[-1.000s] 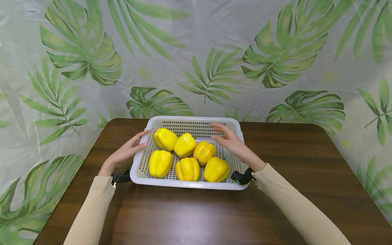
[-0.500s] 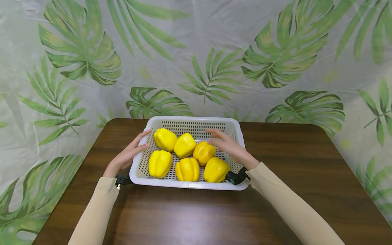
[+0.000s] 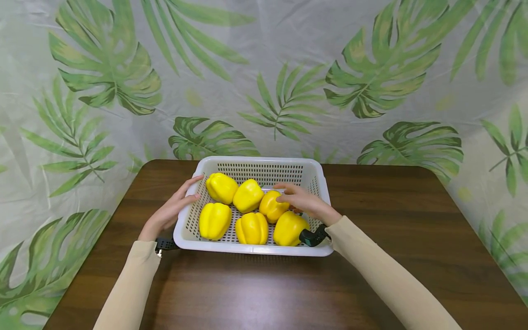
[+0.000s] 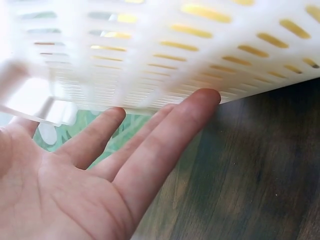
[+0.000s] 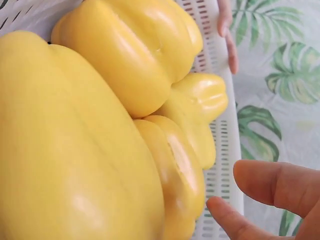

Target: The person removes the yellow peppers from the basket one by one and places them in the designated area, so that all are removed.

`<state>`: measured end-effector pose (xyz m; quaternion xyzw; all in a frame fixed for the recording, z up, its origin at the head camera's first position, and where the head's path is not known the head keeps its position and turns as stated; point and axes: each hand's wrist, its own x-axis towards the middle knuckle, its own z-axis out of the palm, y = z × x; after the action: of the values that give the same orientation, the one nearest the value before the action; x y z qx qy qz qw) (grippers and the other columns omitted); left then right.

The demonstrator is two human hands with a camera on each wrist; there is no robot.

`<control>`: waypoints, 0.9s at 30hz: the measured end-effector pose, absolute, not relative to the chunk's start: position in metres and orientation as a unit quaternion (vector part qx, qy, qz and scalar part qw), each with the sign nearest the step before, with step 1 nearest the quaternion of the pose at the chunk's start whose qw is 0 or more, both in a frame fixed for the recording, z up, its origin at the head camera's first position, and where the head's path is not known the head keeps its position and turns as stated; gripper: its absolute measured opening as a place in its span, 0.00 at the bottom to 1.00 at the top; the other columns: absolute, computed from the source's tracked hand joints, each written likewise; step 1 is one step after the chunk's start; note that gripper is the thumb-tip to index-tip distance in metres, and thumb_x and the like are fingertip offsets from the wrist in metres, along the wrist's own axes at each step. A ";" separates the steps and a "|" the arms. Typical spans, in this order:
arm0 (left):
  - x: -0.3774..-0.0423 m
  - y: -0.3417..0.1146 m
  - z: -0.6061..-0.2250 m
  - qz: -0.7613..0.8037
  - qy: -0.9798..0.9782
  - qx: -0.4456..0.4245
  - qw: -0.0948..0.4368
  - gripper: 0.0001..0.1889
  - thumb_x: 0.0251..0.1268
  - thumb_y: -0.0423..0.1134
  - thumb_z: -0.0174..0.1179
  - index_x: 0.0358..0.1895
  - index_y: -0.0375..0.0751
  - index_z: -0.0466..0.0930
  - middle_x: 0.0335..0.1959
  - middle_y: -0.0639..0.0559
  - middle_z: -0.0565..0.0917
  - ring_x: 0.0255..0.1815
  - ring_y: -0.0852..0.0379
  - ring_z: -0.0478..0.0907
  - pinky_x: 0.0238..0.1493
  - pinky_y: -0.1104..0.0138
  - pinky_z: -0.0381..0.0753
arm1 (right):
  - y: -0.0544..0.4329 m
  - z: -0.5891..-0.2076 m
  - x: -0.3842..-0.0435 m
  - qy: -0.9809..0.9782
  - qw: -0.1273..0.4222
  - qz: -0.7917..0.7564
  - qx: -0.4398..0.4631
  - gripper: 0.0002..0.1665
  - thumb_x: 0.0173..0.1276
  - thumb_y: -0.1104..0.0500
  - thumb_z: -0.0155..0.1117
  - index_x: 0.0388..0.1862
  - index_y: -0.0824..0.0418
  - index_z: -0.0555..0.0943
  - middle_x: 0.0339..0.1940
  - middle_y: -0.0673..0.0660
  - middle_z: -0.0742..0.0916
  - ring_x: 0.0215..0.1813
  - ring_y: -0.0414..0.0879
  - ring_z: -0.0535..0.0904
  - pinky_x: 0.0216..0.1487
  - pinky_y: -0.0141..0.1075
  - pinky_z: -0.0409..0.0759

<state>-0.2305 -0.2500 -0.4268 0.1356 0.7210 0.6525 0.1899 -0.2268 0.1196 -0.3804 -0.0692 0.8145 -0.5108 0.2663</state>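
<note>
A white perforated plastic basket (image 3: 253, 249) stands on the table with several yellow bell peppers inside, in two loose rows. At its left side is my left hand (image 3: 170, 210), thumb and a fingertip at the rim. In the left wrist view its extended fingers (image 4: 162, 145) reach along the outside of the slotted wall. My right hand (image 3: 305, 201) hovers inside the basket's right part, fingers spread and slightly bent. Its thumb tip overlaps the back-row right pepper (image 3: 272, 208); contact cannot be told. The front right pepper (image 3: 290, 227) lies below that hand, partly behind the wrist camera.
The dark wooden table (image 3: 396, 206) extends around the basket. A leaf-patterned cloth (image 3: 288, 55) hangs behind it. More peppers, such as the front left pepper (image 3: 215, 221) and the back left pepper (image 3: 222, 188), lie in the basket's left part.
My right hand has moved left and down toward the back-row right pepper. My left hand has shifted slightly right at the basket's rim. The basket and peppers stay put.
</note>
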 end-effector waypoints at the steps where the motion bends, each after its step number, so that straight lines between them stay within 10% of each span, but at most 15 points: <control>1: -0.230 -0.250 -0.427 0.652 0.722 0.136 0.189 0.31 0.75 0.40 0.46 0.76 0.56 0.43 0.75 0.39 0.44 0.63 0.27 0.60 0.45 0.43 0.77 | 0.119 -0.381 -0.227 0.819 0.266 -0.503 -0.073 0.30 0.73 0.57 0.52 0.72 0.58 0.63 0.72 0.69 0.60 0.64 0.62 0.65 0.57 0.55 0.68; 27: -0.227 -0.247 -0.431 0.656 0.720 0.136 0.179 0.31 0.75 0.41 0.45 0.75 0.55 0.42 0.75 0.40 0.43 0.64 0.28 0.59 0.49 0.43 0.74 | 0.112 -0.391 -0.228 0.838 0.231 -0.486 -0.091 0.34 0.62 0.68 0.58 0.68 0.54 0.69 0.70 0.62 0.66 0.58 0.57 0.70 0.58 0.53 0.69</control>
<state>-0.2274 -0.2474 -0.4306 0.1358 0.7202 0.6565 0.1787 -0.2280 0.1120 -0.3909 -0.0910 0.8381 -0.4858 0.2308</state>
